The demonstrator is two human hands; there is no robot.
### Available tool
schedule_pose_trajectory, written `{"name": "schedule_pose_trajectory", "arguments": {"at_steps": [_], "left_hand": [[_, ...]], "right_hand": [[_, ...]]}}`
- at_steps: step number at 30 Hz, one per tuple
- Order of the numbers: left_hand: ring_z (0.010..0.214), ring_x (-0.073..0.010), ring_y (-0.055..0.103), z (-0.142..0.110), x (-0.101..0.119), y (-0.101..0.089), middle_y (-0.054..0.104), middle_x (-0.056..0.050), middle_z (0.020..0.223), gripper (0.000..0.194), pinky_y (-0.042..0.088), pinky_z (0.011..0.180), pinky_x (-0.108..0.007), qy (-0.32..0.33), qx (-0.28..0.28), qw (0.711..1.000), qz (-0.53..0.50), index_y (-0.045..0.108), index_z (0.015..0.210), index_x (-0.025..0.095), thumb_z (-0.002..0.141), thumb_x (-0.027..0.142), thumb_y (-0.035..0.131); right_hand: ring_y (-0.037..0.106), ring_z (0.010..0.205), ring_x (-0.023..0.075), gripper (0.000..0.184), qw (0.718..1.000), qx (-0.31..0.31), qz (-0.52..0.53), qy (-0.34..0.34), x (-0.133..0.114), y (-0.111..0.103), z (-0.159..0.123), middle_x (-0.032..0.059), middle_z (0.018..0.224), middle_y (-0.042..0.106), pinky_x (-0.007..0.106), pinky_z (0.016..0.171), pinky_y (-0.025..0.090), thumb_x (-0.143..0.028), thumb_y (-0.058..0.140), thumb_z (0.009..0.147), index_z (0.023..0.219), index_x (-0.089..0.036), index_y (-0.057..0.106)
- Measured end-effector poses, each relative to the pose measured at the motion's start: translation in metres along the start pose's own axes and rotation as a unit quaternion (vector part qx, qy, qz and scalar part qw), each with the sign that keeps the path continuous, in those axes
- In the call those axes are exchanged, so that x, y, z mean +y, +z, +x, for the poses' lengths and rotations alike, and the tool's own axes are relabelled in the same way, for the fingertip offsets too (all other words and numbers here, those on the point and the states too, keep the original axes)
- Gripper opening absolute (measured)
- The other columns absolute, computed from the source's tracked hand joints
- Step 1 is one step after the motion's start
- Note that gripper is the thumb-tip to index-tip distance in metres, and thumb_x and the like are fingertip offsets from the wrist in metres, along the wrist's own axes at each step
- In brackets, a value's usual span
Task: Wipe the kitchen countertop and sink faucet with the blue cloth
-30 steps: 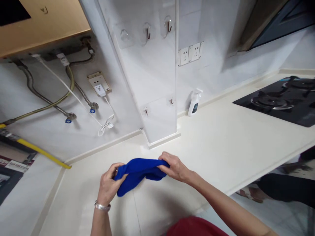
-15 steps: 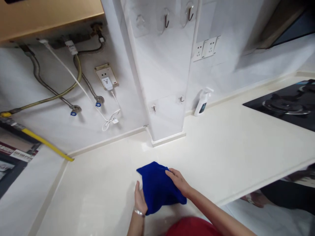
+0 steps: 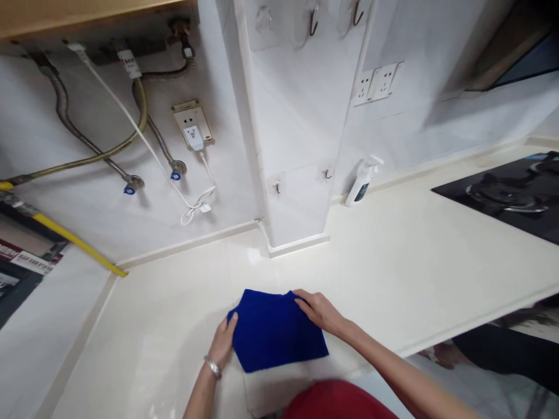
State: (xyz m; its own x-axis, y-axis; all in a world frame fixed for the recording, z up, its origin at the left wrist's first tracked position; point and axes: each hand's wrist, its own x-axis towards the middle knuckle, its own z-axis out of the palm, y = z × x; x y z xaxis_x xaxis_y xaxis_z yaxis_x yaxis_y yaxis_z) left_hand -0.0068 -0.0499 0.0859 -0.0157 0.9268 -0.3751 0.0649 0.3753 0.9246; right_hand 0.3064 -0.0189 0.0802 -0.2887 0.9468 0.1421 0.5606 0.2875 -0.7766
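A blue cloth [image 3: 275, 333] lies spread nearly flat on the cream countertop [image 3: 414, 262], close to its front edge. My left hand [image 3: 223, 343], with a silver bracelet on the wrist, grips the cloth's left edge. My right hand [image 3: 318, 308] pinches the cloth's far right corner. Both hands keep the cloth stretched between them. Below it, a red garment on my body shows at the bottom of the picture.
A white spray bottle [image 3: 361, 183] stands by the wall behind a white tiled pillar [image 3: 297, 145]. A black gas hob [image 3: 510, 195] sits at the right. Pipes, a socket and a white cable hang on the left wall. A yellow pipe [image 3: 74, 244] runs at the far left.
The cloth went from bunched between my hands in the air to laid out on the counter. My hands spread it wider and flatter over the last half second.
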Motion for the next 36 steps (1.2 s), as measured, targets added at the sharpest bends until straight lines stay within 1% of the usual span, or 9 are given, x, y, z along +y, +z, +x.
{"name": "schedule_pose_trajectory", "arguments": {"at_steps": [8,12,14,16,19,22,25,30,36], "left_hand": [[0.053,-0.0124,0.053,0.049,0.16,-0.026,0.065,0.0,0.063,0.071,0.041,0.049,-0.024,0.147,0.137,0.98,0.008,0.068,0.088,0.013,0.053,0.074,0.078],[0.062,-0.0147,0.058,0.042,0.206,-0.033,0.068,-0.001,0.072,0.077,0.047,0.057,-0.025,0.213,0.175,0.961,-0.028,0.068,0.102,0.013,0.056,0.073,0.078],[0.068,-0.0167,0.061,0.032,0.199,-0.036,0.07,-0.002,0.079,0.079,0.049,0.059,-0.026,0.196,0.178,0.964,-0.011,0.068,0.107,0.013,0.058,0.074,0.077],[0.071,-0.0181,0.062,0.023,0.167,-0.037,0.071,-0.004,0.083,0.077,0.049,0.06,-0.027,0.158,0.175,0.971,0.027,0.069,0.107,0.014,0.059,0.074,0.076],[0.07,-0.0207,0.062,0.009,0.083,-0.029,0.068,-0.004,0.075,0.072,0.049,0.06,-0.03,0.083,0.136,0.983,0.095,0.07,0.096,0.015,0.063,0.079,0.068],[0.067,-0.0235,0.06,-0.007,-0.007,-0.013,0.061,-0.003,0.062,0.067,0.048,0.063,-0.035,0.026,0.109,0.976,0.188,0.067,0.074,0.019,0.062,0.085,0.06],[0.067,-0.0261,0.06,-0.024,-0.059,0.0,0.057,-0.003,0.059,0.06,0.048,0.069,-0.04,0.012,0.12,0.97,0.212,0.065,0.071,0.023,0.062,0.082,0.059],[0.06,-0.0219,0.051,-0.032,-0.061,0.007,0.048,0.0,0.055,0.053,0.041,0.064,-0.037,0.017,0.132,0.957,0.257,0.052,0.06,0.026,0.071,0.078,0.049],[0.053,-0.0146,0.038,0.007,0.003,-0.002,0.036,0.005,0.048,0.054,0.034,0.058,-0.03,0.068,0.109,0.962,0.242,0.04,0.049,0.024,0.064,0.073,0.059]], "right_hand": [[0.039,0.051,0.0116,0.045,0.986,0.129,0.09,-0.052,-0.094,-0.072,0.098,-0.0085,0.055,0.039,0.025,0.056,0.034,-0.046,0.047,0.094,0.127,-0.019,0.058],[0.031,0.052,0.0099,0.043,0.974,0.16,0.137,-0.088,-0.121,-0.095,0.114,-0.0092,0.058,0.028,0.024,0.054,0.028,-0.049,0.049,0.093,0.123,-0.02,0.061],[0.032,0.053,0.0101,0.042,0.972,0.168,0.141,-0.086,-0.117,-0.093,0.107,-0.0085,0.059,0.03,0.024,0.055,0.029,-0.049,0.05,0.093,0.121,-0.021,0.062],[0.04,0.057,0.0111,0.041,0.974,0.167,0.14,-0.061,-0.099,-0.079,0.09,-0.0067,0.062,0.04,0.025,0.058,0.035,-0.05,0.051,0.093,0.119,-0.022,0.064],[0.056,0.071,0.0154,0.04,0.978,0.147,0.148,0.015,-0.051,-0.037,0.049,-0.0014,0.075,0.06,0.027,0.068,0.045,-0.051,0.054,0.089,0.115,-0.023,0.066],[0.056,0.064,0.0168,0.043,0.978,0.074,0.167,0.104,0.003,0.017,0.001,-0.0023,0.067,0.06,0.031,0.066,0.048,-0.053,0.055,0.084,0.111,-0.022,0.065],[0.055,0.06,0.0179,0.044,0.976,0.037,0.156,0.15,0.041,0.057,-0.039,-0.0014,0.066,0.059,0.033,0.063,0.049,-0.054,0.053,0.082,0.11,-0.023,0.066],[0.055,0.062,0.0181,0.048,0.98,0.031,0.14,0.139,0.058,0.072,-0.056,0.0007,0.074,0.061,0.034,0.063,0.048,-0.054,0.049,0.085,0.118,-0.022,0.063],[0.046,0.057,0.0152,0.044,0.987,0.04,0.137,0.068,0.023,0.042,0.014,-0.0052,0.062,0.045,0.031,0.06,0.042,-0.055,0.048,0.087,0.112,-0.021,0.062]]}}
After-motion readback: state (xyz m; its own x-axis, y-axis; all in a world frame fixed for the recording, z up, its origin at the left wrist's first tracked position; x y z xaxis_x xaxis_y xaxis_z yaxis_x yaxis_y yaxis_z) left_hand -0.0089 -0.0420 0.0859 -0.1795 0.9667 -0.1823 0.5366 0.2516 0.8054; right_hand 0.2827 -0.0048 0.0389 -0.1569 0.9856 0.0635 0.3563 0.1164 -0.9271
